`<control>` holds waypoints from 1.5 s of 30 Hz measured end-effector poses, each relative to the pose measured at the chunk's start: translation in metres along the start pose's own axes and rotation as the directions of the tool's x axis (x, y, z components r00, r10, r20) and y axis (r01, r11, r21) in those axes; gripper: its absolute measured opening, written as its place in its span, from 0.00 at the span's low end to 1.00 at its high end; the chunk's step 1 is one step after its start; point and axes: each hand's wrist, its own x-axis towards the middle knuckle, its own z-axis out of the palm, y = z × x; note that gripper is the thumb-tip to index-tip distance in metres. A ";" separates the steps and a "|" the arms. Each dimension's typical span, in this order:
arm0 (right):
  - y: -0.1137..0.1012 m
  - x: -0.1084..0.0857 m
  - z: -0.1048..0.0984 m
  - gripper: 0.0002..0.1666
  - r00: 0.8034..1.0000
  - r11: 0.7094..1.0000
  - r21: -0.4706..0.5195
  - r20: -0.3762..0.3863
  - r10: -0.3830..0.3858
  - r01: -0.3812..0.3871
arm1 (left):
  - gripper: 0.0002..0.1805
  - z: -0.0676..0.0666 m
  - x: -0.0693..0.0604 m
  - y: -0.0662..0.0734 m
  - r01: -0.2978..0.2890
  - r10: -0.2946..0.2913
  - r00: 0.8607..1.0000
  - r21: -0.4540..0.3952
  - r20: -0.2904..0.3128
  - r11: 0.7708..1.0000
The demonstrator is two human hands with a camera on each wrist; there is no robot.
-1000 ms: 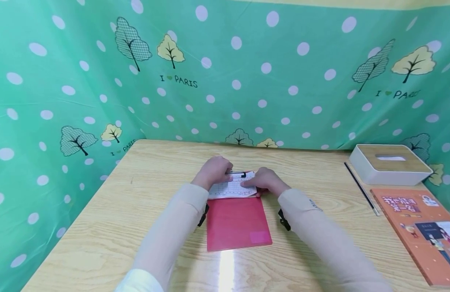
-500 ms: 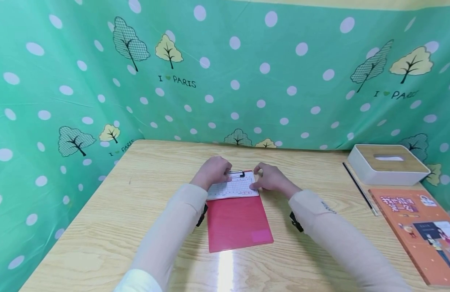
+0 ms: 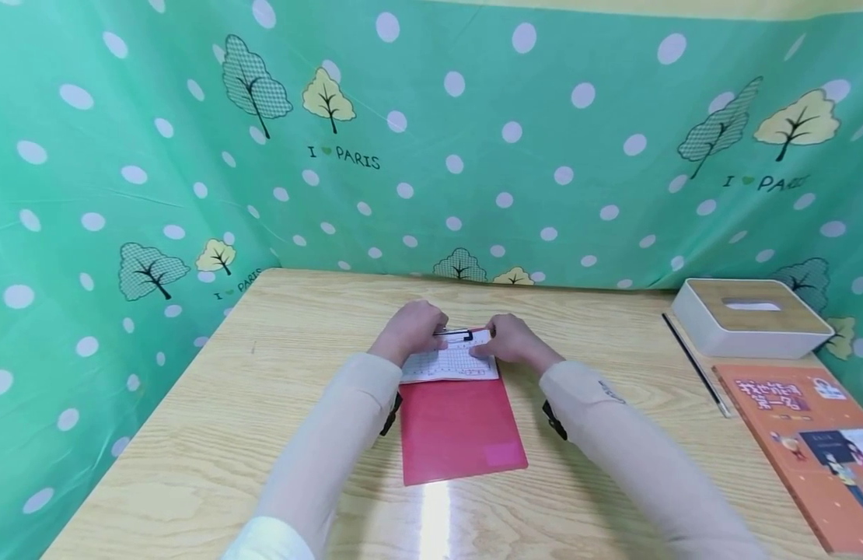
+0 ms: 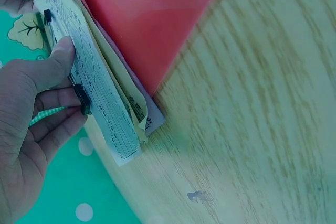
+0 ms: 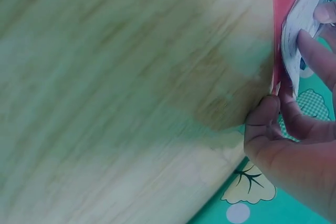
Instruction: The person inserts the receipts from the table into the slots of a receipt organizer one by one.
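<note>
A red clipboard [image 3: 462, 432] lies on the table, a short pad of printed forms [image 3: 451, 363] at its top end. Loose white, yellow and pink sheets fan apart along the pad's edge in the left wrist view. My left hand [image 3: 412, 330] pinches the metal clip [image 3: 459, 335], thumb in front and fingers behind; one of the clip's black ends [image 4: 82, 98] shows beside those fingers. At the top right corner, my right hand [image 3: 515, 340] grips the pad and the board's edge. Its thumb [image 5: 315, 53] presses on the top sheet while other fingers curl by the edge.
To the right lie a black pencil [image 3: 695, 365] and an orange book [image 3: 788, 435] with a cartoon cover. Behind them stands a white tissue box [image 3: 746, 330] with a wooden lid. A green dotted curtain [image 3: 473, 179] borders the table's far and left sides.
My right hand first shifted right, its thumb sliding to the pad's edge, then came back left onto the sheets. The left hand stays at the clip.
</note>
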 end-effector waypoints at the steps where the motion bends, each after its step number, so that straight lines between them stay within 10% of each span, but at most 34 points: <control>1: 0.000 0.000 0.000 0.19 1.000 1.000 0.008 0.004 0.007 -0.007 | 0.16 0.000 0.000 0.000 -0.001 0.001 1.000 0.001 0.000 1.000; 14: 0.004 -0.005 -0.003 0.33 0.992 0.988 0.094 0.003 0.126 -0.125 | 0.14 0.001 0.001 0.002 0.004 -0.004 1.000 -0.016 0.007 1.000; 30: 0.004 -0.008 -0.003 0.14 0.967 0.943 0.283 -0.129 0.219 -0.176 | 0.17 0.002 0.002 -0.001 -0.016 0.016 1.000 0.001 -0.003 1.000; 45: 0.006 -0.008 -0.003 0.10 0.981 0.935 0.331 -0.092 0.169 -0.130 | 0.16 -0.008 0.003 -0.001 0.014 -0.011 0.999 -0.051 0.052 0.999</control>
